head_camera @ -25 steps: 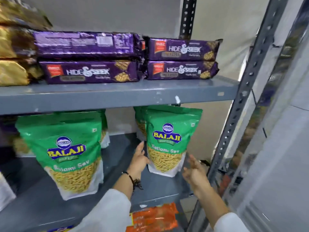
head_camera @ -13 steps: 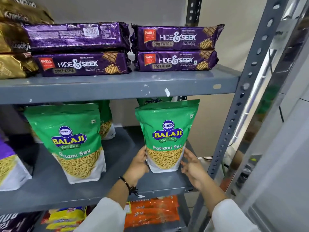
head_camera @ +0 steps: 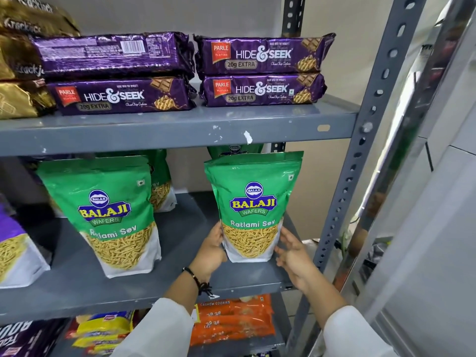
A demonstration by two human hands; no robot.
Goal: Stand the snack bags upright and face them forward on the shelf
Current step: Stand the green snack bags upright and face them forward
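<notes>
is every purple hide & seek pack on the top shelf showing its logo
No, the upper left pack shows its barcode side instead.

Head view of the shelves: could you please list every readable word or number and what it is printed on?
"PARLE HIDE&SEEK 20g EXTRA": purple biscuit packs.
"BALAJI WAFERS Ratlami Sev": right green bag and left green bag.
"Krackjack": gold packs.
"CASHEW COOKIES": orange pack.
Print on the barcode-side pack: too small to read.
Text on the yellow packs: blurred.

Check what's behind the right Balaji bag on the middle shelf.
Another green Balaji bag: only its top peeks above the right bag. The rest, and anything further back, is covered.
</notes>
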